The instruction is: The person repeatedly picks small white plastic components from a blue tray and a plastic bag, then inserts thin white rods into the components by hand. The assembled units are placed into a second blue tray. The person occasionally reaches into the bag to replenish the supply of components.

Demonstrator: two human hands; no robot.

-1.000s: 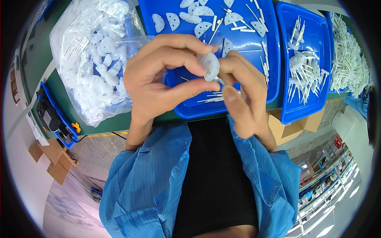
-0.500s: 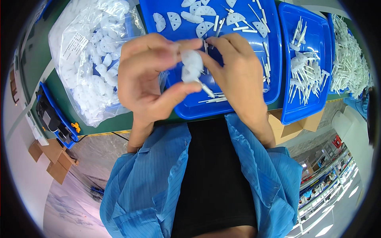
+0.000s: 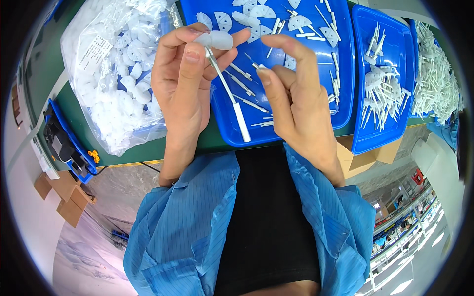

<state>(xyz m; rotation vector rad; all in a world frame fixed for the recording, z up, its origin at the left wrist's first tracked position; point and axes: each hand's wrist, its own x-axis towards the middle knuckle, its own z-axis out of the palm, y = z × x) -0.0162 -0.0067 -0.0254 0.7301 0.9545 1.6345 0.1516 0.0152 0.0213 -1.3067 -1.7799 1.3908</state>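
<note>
My left hand (image 3: 180, 93) is closed on a white rounded plastic piece (image 3: 221, 40), with thumb and fingers around it. From that piece a thin metal rod with a white sleeve (image 3: 241, 121) on its end slants down toward me. My right hand (image 3: 306, 101), just to the right, pinches a second thin rod (image 3: 253, 61) between thumb and fingers; its metal tip points toward the left hand. Both hands are over the near part of a large blue tray (image 3: 316, 64), which holds loose half-round white pieces (image 3: 262, 11) and several white-sleeved rods (image 3: 242, 71).
A clear plastic bag (image 3: 108, 108) full of white pieces lies left on the green table. To the right, a smaller blue tray (image 3: 363, 133) holds assembled pieces with rods (image 3: 380, 93). Beyond it is a large heap of similar ones (image 3: 434, 74). An open cardboard box (image 3: 358, 160) stands below.
My hands have moved apart. The left has turned the white piece, so its sleeved rod shows hanging down. My right hand now shows a thin rod between its fingertips.
</note>
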